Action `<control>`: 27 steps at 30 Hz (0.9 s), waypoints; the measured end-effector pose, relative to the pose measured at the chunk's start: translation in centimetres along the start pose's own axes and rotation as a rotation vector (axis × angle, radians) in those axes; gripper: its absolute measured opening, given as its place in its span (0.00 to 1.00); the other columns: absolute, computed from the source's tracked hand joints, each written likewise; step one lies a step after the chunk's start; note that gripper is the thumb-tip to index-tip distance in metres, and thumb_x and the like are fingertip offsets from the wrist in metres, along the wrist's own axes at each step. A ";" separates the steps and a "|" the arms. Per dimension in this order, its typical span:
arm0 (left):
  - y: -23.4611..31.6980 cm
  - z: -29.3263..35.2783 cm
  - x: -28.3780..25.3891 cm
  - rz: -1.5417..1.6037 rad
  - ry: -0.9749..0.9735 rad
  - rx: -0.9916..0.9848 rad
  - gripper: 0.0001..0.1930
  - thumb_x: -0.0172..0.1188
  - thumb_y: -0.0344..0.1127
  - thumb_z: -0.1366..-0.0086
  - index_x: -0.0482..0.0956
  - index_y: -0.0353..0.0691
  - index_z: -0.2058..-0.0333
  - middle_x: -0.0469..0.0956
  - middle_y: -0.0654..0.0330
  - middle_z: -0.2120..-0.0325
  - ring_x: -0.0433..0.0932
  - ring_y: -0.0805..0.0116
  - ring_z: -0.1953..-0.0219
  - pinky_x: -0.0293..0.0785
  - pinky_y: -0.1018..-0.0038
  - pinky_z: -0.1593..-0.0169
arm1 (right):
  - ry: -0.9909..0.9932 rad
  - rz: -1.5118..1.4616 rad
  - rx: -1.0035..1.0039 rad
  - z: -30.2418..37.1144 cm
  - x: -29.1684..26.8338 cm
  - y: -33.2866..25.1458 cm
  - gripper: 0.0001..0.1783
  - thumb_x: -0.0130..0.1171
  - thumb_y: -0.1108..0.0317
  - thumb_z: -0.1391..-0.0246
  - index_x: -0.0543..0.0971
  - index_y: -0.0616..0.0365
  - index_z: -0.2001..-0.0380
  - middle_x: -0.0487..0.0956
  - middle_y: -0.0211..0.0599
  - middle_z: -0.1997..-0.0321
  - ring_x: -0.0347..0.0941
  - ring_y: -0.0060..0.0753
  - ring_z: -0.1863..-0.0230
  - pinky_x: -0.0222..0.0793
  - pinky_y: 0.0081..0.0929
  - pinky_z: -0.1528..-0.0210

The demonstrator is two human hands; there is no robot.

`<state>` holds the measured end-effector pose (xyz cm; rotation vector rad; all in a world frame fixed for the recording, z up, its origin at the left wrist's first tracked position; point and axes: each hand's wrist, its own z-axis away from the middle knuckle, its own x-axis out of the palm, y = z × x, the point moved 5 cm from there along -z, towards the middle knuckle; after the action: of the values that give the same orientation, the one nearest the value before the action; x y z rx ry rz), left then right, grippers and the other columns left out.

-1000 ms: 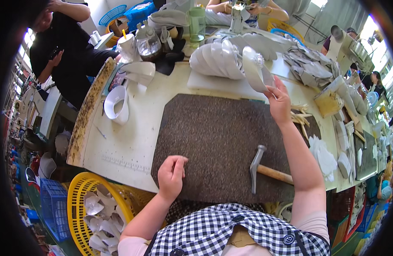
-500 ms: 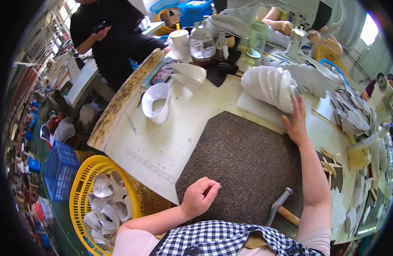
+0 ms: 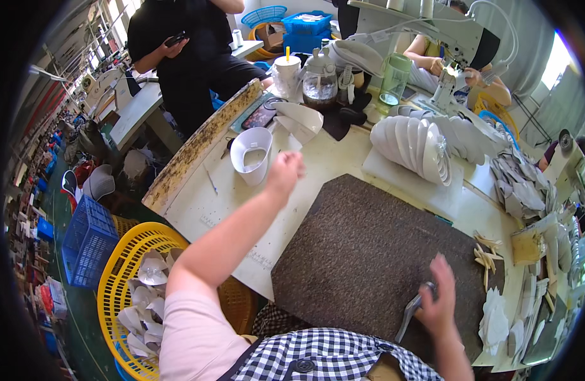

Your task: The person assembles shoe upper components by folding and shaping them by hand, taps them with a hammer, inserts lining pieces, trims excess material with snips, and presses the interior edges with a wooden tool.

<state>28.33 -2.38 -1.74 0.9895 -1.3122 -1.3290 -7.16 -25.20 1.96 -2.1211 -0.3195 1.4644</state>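
Observation:
My left hand (image 3: pixel 286 173) is raised over the table, beside a white cuff-shaped shoe piece (image 3: pixel 258 176). Its fingers are curled together; whatever they may hold is hidden. On the right, my right hand (image 3: pixel 440 292), slightly blurred, has its fingers apart over a hammer. The hammer's metal head (image 3: pixel 407 319) shows beside the palm, lying on a dark speckled mat (image 3: pixel 362 254); its handle is hidden by the hand. Behind the mat, a row of nested white curved shoe pieces (image 3: pixel 407 146) lies on a pale slab (image 3: pixel 454 197).
A yellow basket (image 3: pixel 108 279) with white pieces stands at lower left, a blue crate (image 3: pixel 89 247) beyond it. A glass jar (image 3: pixel 319 86), a lidded cup (image 3: pixel 286 76) and a green tumbler (image 3: pixel 394 79) stand at the back. Wooden sticks (image 3: pixel 486 257) lie right. Two people are nearby.
My left hand has moved forward and up from the mat's near edge toward the white cuff-shaped piece. My right hand has left the nested pieces and come back to the hammer. The view has shifted.

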 end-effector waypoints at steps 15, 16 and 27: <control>4.2 3.0 8.0 0.729 -0.763 -0.044 0.08 0.52 0.30 0.37 0.73 0.34 0.61 0.70 0.50 0.48 0.68 0.52 0.44 0.62 0.56 0.41 | 0.196 0.310 0.282 4.8 1.1 -0.4 0.21 0.48 0.69 0.46 0.73 0.55 0.48 0.63 0.48 0.38 0.58 0.50 0.38 0.49 0.42 0.38; 4.9 5.9 8.0 0.658 -0.776 -0.095 0.06 0.50 0.29 0.37 0.73 0.33 0.64 0.68 0.46 0.47 0.64 0.46 0.41 0.59 0.53 0.39 | 0.200 0.318 0.293 4.9 1.2 -0.1 0.21 0.49 0.69 0.47 0.73 0.54 0.48 0.63 0.47 0.38 0.57 0.49 0.38 0.49 0.43 0.38; 0.7 20.0 8.6 0.530 -1.175 -0.010 0.05 0.50 0.31 0.33 0.73 0.38 0.66 0.74 0.51 0.55 0.68 0.55 0.43 0.58 0.57 0.40 | 0.214 -0.706 0.305 2.6 0.9 -4.4 0.19 0.57 0.69 0.50 0.75 0.55 0.52 0.78 0.41 0.61 0.75 0.37 0.64 0.69 0.27 0.62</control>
<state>7.31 -6.92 1.39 -0.3012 -2.1953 -1.4876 -8.71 -20.39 3.02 -1.6493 -0.6382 0.8090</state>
